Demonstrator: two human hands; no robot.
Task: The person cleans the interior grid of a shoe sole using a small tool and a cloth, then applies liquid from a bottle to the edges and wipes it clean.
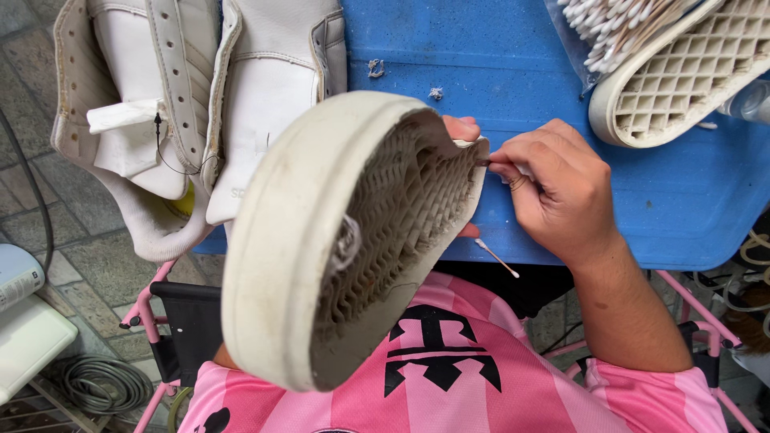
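Note:
A detached off-white rubber shoe sole (321, 240) is held up close to the camera, its ribbed inner side facing me. My left hand (461, 128) is mostly hidden behind it; only a thumb tip shows over its far edge, gripping it. My right hand (557, 188) pinches a small thin tool against the sole's edge at the toe end. A cotton swab (496, 257) lies on the blue table (513, 72) just below my right hand.
A white sneaker upper (200, 96) lies at the table's left edge. At the top right, another sole with a grid pattern (682, 76) rests beside a bag of cotton swabs (601, 24). Pink chair legs (148, 305), a cable coil (104, 385) and a stone floor lie below.

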